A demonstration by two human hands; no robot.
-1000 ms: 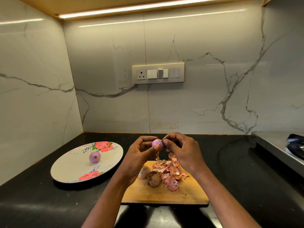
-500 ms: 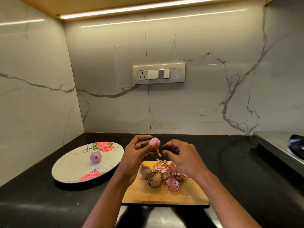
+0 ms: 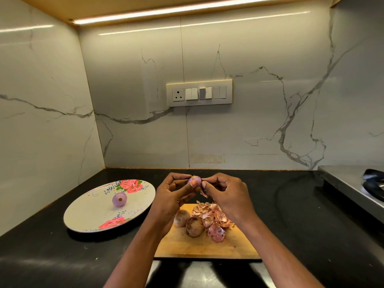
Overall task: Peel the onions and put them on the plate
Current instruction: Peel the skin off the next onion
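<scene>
Head view: I see both hands raised together above the cutting board (image 3: 204, 249). Left hand (image 3: 170, 201) grips a small purple onion (image 3: 194, 181) between thumb and curled fingers. Right hand (image 3: 225, 195) pinches at the onion's right side, a strip of dry skin (image 3: 202, 192) hanging just below. On the board: two unpeeled onions (image 3: 188, 222) beside a heap of peels (image 3: 212, 215). One peeled onion (image 3: 119, 199) sits on the floral plate (image 3: 87, 217), left of the board on the black desk (image 3: 291, 215).
</scene>
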